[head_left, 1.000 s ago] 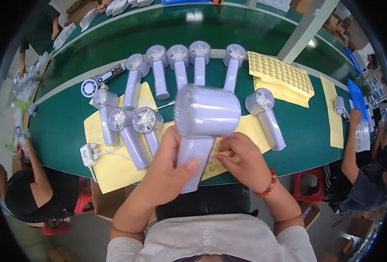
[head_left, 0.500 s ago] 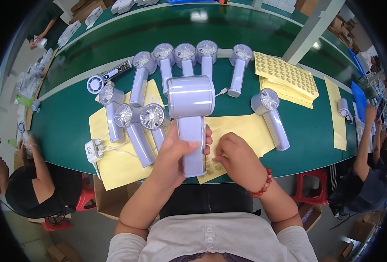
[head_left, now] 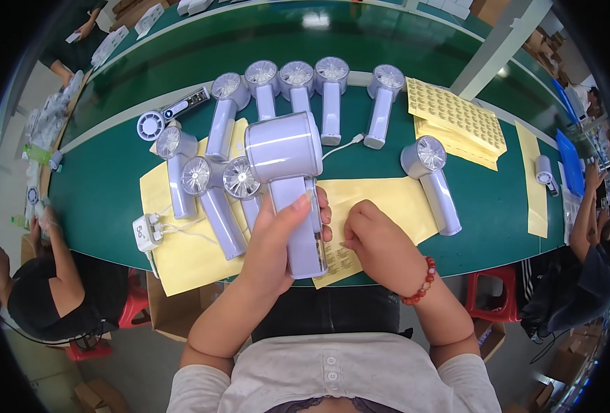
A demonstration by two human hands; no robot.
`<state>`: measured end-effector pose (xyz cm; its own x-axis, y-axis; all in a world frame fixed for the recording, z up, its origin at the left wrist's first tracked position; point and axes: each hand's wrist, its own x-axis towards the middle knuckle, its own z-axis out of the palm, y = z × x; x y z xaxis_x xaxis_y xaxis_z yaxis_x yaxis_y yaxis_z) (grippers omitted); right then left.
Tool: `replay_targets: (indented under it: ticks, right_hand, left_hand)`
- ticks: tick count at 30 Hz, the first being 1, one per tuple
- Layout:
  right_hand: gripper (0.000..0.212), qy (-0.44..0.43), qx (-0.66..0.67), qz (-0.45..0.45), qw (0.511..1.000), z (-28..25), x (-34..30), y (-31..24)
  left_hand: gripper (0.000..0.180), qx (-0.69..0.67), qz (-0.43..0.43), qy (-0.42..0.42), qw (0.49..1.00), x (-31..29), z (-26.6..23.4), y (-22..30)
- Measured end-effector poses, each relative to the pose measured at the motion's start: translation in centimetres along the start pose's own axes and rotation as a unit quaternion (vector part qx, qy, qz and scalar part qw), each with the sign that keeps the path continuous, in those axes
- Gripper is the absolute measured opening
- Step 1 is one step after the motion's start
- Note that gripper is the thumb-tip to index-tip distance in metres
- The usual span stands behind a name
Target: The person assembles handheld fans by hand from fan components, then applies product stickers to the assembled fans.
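My left hand (head_left: 272, 241) is wrapped round the handle of a lavender handheld fan (head_left: 285, 148), its thumb lying along the grip. The fan stands head-up in front of me, its round drum turned side-on, and a dark strip shows along the handle's right edge. Beside it, my right hand (head_left: 386, 246) is curled with the fingertips pinched together, above a yellow label sheet (head_left: 394, 199). Whatever those fingertips hold, if anything, is hidden or too small to tell. Just left of the held fan lie more lavender fans (head_left: 222, 224) on a yellow sheet (head_left: 174, 258).
Several fans (head_left: 331, 103) line the green table's far side; another fan (head_left: 437, 186) lies right. A fan with exposed innards (head_left: 174, 113) sits far left. A white charger (head_left: 146, 233) trails cables. Label sheets (head_left: 456, 120) are stacked near a metal post (head_left: 501, 48). People work at both sides.
The held fan has tilted, its head shifting left and its handle's right edge turning into view. My right hand stays curled in nearly the same place. The whole view has shifted slightly.
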<state>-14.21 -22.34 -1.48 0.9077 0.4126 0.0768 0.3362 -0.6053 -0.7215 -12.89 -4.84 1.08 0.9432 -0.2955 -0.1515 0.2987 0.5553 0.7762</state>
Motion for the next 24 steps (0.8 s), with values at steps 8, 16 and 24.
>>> replay_targets:
  ticks: [8, 16, 24]
  right_hand:
    - [0.011, 0.036, -0.081, 0.036, 0.995, 1.5, -1.3, -1.1]
    - [0.014, -0.06, 0.061, -0.014, 0.996, -0.4, -1.7, -0.1]
    - [0.014, -0.02, 0.046, 0.038, 0.998, 0.5, -0.7, -0.8]
  left_hand:
    - [0.037, 0.018, 0.072, 0.022, 0.997, 0.1, 0.1, 0.2]
    - [0.037, 0.016, 0.084, 0.035, 0.996, 0.0, 0.2, 0.1]
    - [0.038, -0.014, 0.068, 0.024, 0.997, -0.1, 0.0, -0.1]
